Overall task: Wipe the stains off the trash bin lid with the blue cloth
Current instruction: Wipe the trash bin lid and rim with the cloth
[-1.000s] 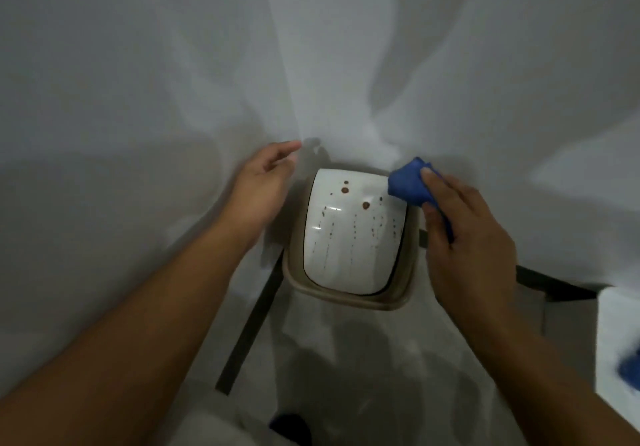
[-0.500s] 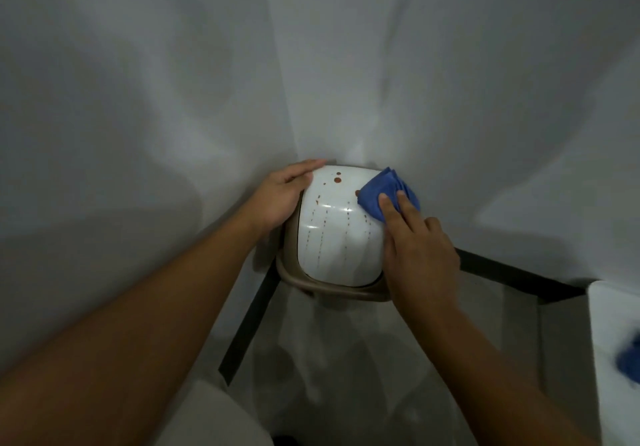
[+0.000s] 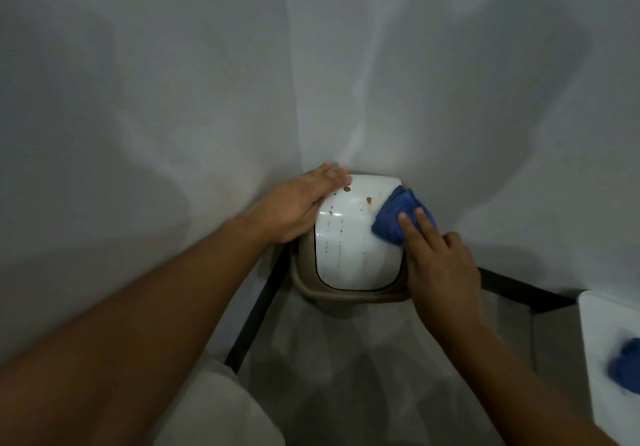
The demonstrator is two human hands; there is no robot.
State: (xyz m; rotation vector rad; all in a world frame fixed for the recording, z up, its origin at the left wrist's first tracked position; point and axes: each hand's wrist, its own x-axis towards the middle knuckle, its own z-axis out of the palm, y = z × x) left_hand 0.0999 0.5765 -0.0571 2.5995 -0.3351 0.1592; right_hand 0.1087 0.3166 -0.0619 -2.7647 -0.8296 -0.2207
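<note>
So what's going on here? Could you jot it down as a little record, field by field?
place: bin in a corner where two walls meet
lid: white lid, closed
stains: brown spots and faint dotted streaks on the lid's far and left parts
left hand: left hand flat on the lid's left edge
right hand: right hand pressing the cloth on the lid's far right corner
progress: spots remain
other: a second blue item on a white surface at far right, too blurred to identify
</note>
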